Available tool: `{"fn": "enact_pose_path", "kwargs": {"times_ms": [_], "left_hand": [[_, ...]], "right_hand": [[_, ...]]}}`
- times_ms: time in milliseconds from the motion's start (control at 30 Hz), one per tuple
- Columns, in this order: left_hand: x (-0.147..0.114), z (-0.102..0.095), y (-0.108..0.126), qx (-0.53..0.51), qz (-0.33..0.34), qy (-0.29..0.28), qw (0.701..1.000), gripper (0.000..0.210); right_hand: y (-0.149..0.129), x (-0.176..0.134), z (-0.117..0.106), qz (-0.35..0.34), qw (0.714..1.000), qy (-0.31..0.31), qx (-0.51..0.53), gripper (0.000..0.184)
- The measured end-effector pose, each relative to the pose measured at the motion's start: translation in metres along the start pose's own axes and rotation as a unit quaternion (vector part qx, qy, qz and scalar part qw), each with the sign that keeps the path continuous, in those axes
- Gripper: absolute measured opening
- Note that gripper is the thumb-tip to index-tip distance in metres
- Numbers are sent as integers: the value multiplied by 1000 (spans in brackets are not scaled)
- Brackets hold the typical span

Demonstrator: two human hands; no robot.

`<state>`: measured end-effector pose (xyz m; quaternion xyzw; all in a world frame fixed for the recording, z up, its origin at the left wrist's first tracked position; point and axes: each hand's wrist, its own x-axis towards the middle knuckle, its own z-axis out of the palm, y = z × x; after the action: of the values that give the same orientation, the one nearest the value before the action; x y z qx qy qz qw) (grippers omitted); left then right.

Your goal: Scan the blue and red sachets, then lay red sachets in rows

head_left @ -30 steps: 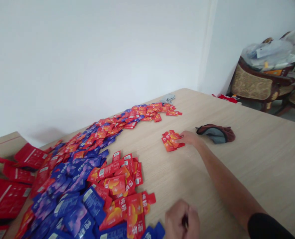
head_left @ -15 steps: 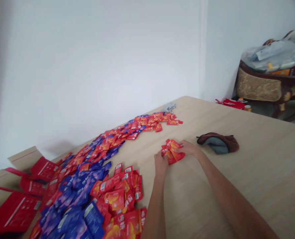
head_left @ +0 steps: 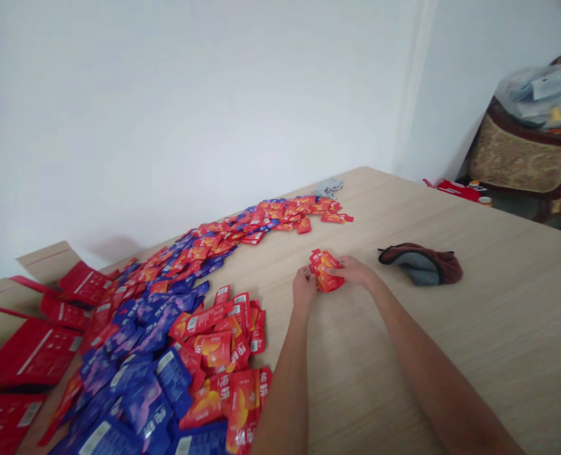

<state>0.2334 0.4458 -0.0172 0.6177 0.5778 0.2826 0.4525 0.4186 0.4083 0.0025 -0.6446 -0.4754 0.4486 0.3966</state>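
Small stack of flat red-and-orange foil pouches with spouts (head_left: 328,273): between both hands, mid-worktop, well in from the wall-side edge. Can't tell if its underside touches the pale wood-grain worktop (head_left: 508,316). Exact count unreadable; several overlap.

Left hand (head_left: 305,288): fingers curled in, gripping the stack's left edge. Right hand (head_left: 356,272): thumb on the front face, fingers at the edge behind, pinching the right side. Both forearms bare, reaching in from the near side.

Just beyond the right hand, toward the right edge: brown-and-grey cloth article with dark trim (head_left: 444,268), lying loose, apart from the stack.

Left of the left forearm: loose heap of red-and-orange pouches (head_left: 214,347), overlapping a heap of blue-purple foil pouches (head_left: 138,385). Behind these, a long mixed band of red and blue pouches (head_left: 214,243) runs along the wall-side edge toward the far corner. Crumpled pale grey item (head_left: 328,188) sits at its far end, short of that corner.

Near end of the wall-side edge: open brown cardboard box (head_left: 48,260) with red printed cartons (head_left: 38,347) at it.

Off the worktop, past the right edge: patterned wood-framed chair (head_left: 517,155), clear plastic bags (head_left: 546,95) piled on top.
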Motion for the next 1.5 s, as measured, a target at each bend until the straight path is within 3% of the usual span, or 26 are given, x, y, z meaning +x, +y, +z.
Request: {"fn": "enact_pose_path", "kwargs": {"times_ms": [233,367,500,700,867,1033,1100,1167,1333,1500], "left_hand": [[17,0,4,-43,-53,-34,997,48],[20,-1,10,-55,-46,-53,996,30],[14,4,15,-130,-13,-47,990,19],[-8,-2,24,-279,91,-45,955,44],[-21,-19,18,-336,129,-55,931,60],[-27,-25,10,-369,138,-50,918,66],[-29,-24,9,-373,143,-62,915,69],[-29,-23,10,-370,151,-70,914,68],[-28,-20,10,-341,184,-74,919,55],[-25,-20,4,-314,203,-74,925,50]], "right_hand": [[9,8,10,1,999,17,-46,27],[14,9,13,-11,999,9,-47,32],[13,5,17,-39,999,-25,-13,40],[-4,-2,13,-127,990,-49,23,50],[-15,-9,19,-182,983,2,1,60],[-17,-18,22,-200,951,-187,141,83],[-19,-20,22,-184,942,-217,176,93],[-23,-21,27,-180,945,-185,203,94],[-33,-18,55,-269,953,7,141,72],[-28,-13,69,-298,945,48,128,85]]}}
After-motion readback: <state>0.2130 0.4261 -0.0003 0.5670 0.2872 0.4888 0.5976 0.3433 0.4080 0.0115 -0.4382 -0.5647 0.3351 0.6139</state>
